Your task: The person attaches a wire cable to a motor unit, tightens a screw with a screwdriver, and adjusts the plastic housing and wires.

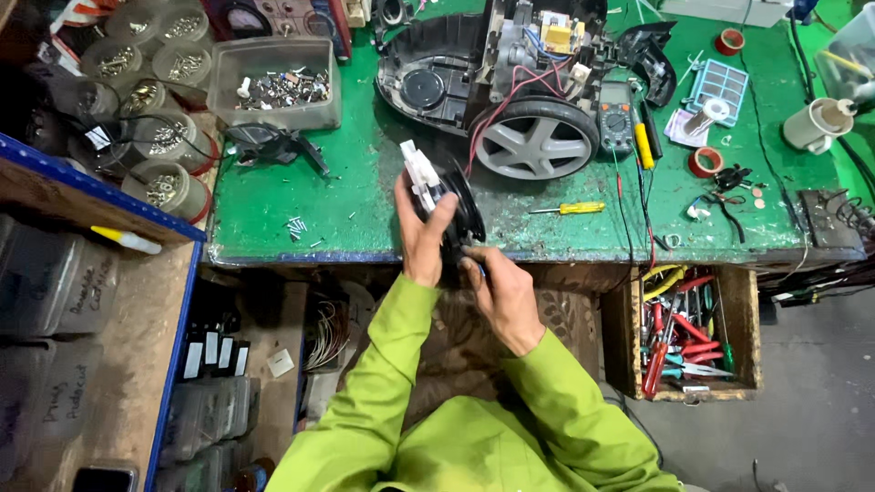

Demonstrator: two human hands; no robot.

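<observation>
My left hand (421, 232) grips a round black part with a white plastic piece on top (436, 193), held upright over the front edge of the green workbench (365, 205). My right hand (497, 290) touches the part's lower edge from below, fingers curled against it; whether it holds a small tool I cannot tell. Red wires (497, 109) run from the part's side up into an opened vacuum cleaner body (510, 82) with a grey wheel, lying on the bench behind it.
A yellow-handled screwdriver (572, 209) and a multimeter (616, 117) lie right of the wheel. A clear tray of metal parts (278, 87) and jars of screws (159, 137) stand at left. An open wooden drawer of tools (693, 333) is at right.
</observation>
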